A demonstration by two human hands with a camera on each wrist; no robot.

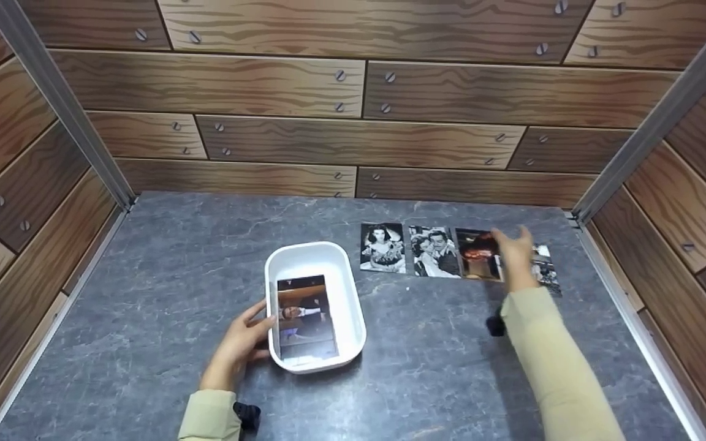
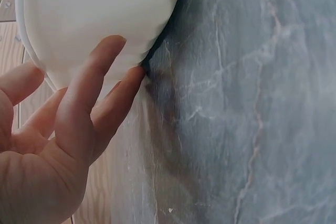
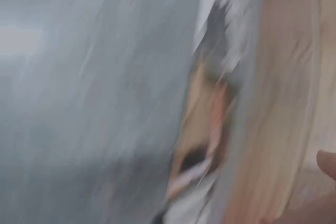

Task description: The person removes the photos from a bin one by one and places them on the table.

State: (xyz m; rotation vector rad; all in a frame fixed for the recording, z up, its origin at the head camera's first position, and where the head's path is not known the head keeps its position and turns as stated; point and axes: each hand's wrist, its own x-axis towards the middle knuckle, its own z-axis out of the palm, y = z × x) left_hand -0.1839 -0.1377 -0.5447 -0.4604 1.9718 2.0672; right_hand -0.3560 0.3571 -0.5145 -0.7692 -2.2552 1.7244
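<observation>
A: Where do we find the photos?

B: Four lie in a row on the far right of a grey marbled tabletop (image 1: pixel 426 367). From left to right we see a black-and-white portrait print (image 1: pixel 382 248), a black-and-white couple print (image 1: pixel 434 252), a dark print with a red glow (image 1: pixel 474 254), and an end print (image 1: pixel 547 269) partly covered from our view. Another print lies inside a white tub (image 1: pixel 342 300), left of the row; we'll call it the inner print (image 1: pixel 304 318).

A: What are our hands doing?

B: The left hand (image 1: pixel 242 337) holds the tub's left side, one fingertip over the rim and others against the outer wall. The right hand (image 1: pixel 517 254) is over the row's right end, thumb and finger spread apart, with nothing visible between them. Whether it touches a print we cannot tell; the right wrist view is blurred.

A: How should these things handle?

B: The prints look thin, light and glossy, so we'd expect them to cling flat, slide, and crease or smudge easily. We'd lift one edge and pinch it by the borders. The tub seems light, smooth and stiff; its rim gives the surest hold.
</observation>
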